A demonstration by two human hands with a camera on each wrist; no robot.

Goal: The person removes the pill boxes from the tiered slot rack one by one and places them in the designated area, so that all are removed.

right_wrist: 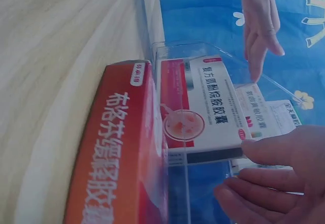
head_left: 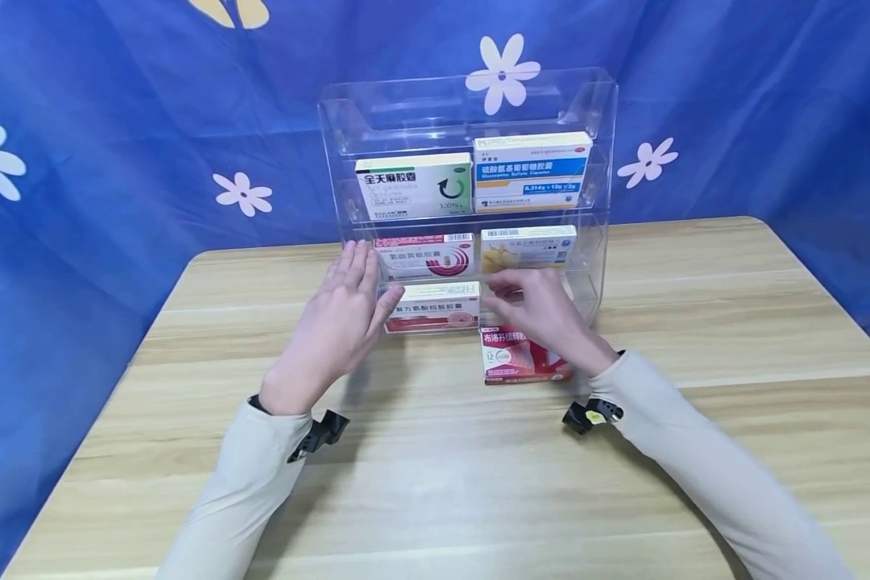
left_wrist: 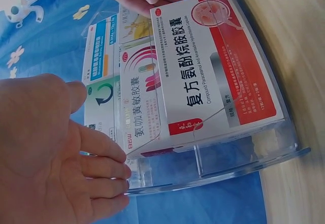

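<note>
My left hand (head_left: 337, 314) lies along the left side of a clear acrylic rack (head_left: 602, 242), its fingers straight. In the left wrist view that hand's fingertips are right at the rack's edge. My right hand (head_left: 544, 310) is in front of the rack's lower right part, fingers slightly bent with nothing between them. Its thumb is by the corner of a white-and-red capsule box (right_wrist: 208, 107), which sits in the bottom left compartment. Just below the right hand, a red capsule box (head_left: 511, 358) stands at the rack's front on the table, partly covered by that hand.
Above, the middle tier holds a pink-and-white box (head_left: 424, 256) and a white-and-yellow box (head_left: 529, 248). A green-and-white box (head_left: 415, 189) and a blue-and-white box (head_left: 532, 173) fill the upper tier. Behind the wooden table (head_left: 435, 483) hangs a blue flowered cloth (head_left: 152, 97).
</note>
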